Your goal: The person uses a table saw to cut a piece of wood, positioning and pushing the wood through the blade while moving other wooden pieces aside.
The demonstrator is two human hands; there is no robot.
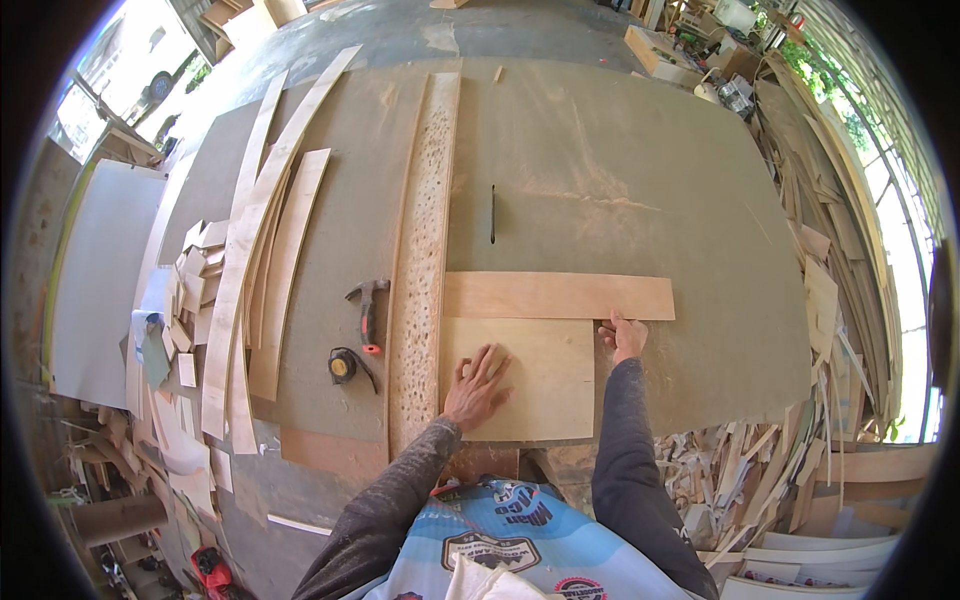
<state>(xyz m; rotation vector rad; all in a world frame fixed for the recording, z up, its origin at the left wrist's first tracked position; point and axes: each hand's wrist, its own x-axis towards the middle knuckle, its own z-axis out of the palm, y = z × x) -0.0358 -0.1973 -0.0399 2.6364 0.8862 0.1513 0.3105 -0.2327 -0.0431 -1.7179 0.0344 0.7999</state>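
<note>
A square, pale plywood panel point(545, 380) lies flat on the table. My left hand point(478, 388) rests on its left part, palm down with the fingers spread. Along the panel's far edge lies a longer plywood strip point(560, 296), which reaches past the panel on the right. At the strip's near edge, just beyond the panel's far right corner, my right hand point(626, 336) is closed with its fingertips on the strip. Both pieces meet a long, pitted wooden board point(422, 250) at their left ends.
Left of the pitted board lie a claw hammer point(369, 312) and a tape measure point(343, 366). A thin dark stick point(493, 214) lies beyond the strip. Long plywood strips point(290, 270) and offcuts point(190, 290) cover the table's left side. Scrap wood point(740, 470) is heaped at the near right.
</note>
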